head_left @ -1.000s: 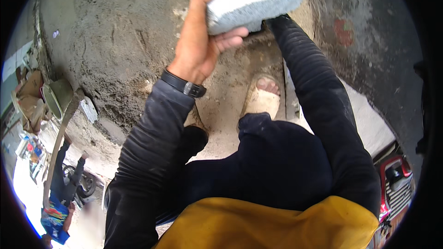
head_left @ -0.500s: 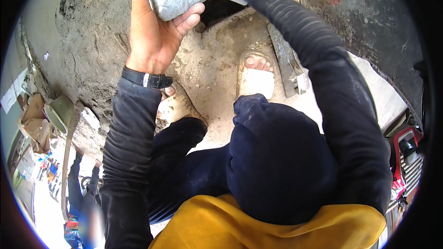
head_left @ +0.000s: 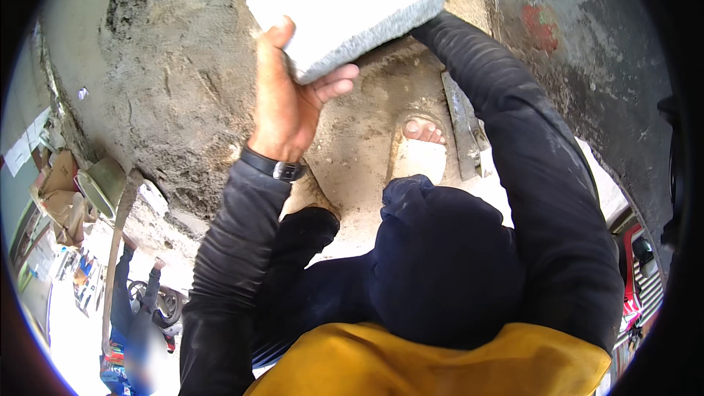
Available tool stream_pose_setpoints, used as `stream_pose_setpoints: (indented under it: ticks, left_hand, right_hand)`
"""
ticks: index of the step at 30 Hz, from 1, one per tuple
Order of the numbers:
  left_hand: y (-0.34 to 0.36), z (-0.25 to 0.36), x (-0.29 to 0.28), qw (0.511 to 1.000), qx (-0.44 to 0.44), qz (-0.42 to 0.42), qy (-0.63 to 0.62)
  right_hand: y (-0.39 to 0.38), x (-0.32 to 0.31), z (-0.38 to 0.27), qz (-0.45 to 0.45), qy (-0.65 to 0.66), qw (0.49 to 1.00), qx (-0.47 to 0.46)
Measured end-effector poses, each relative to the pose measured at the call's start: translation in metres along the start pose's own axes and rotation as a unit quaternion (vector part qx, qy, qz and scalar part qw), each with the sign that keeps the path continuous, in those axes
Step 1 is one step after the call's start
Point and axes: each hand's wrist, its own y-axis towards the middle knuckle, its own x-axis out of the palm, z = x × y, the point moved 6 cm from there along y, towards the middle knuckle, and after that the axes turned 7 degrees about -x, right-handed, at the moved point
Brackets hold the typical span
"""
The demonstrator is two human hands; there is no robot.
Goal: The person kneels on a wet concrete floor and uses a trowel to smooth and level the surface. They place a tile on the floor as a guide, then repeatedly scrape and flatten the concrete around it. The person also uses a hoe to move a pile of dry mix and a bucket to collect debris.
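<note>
A thick grey stone block [head_left: 345, 11], its broad face glaring white in the light, is held tilted at the top of the view. My left hand [head_left: 284, 106], with a dark watch at the wrist, clasps its near left corner, thumb on the face and fingers curled beneath the edge. From the right, my dark right sleeve [head_left: 473, 55] reaches in under the block's right end. The block hides my right hand, which bears it from below. Part of the block runs out of view.
Rough mortar-coated ground [head_left: 169, 95] lies left, a dark stained surface [head_left: 587, 51] right. A flat metal bar [head_left: 461, 125] lies beside my sandalled right foot [head_left: 423, 150]. A green container [head_left: 106, 180] and cardboard [head_left: 59, 180] stand far left; another person [head_left: 139, 323] is below them.
The block has come nearer and lower in view, turning its broad face toward me. My left hand has moved right and down with it; my right hand has gone out of sight beneath it.
</note>
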Motion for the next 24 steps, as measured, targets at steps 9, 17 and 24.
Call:
stream_pose_setpoints:
  ticks: [9,17,24]
  left_hand:
    - [0.012,-0.035,-0.017,0.999,-0.027,-0.01,-0.029]
    - [0.033,-0.083,-0.036,0.996,-0.028,-0.003,-0.09]
    - [0.05,-0.112,-0.045,0.986,-0.054,0.009,-0.159]
  right_hand:
    - [-0.017,0.0,0.008,-0.024,-0.029,0.999,0.009]
    - [-0.051,-0.061,0.029,0.041,0.107,0.987,0.115]
    - [-0.052,-0.1,-0.028,0.093,0.65,0.684,0.319]
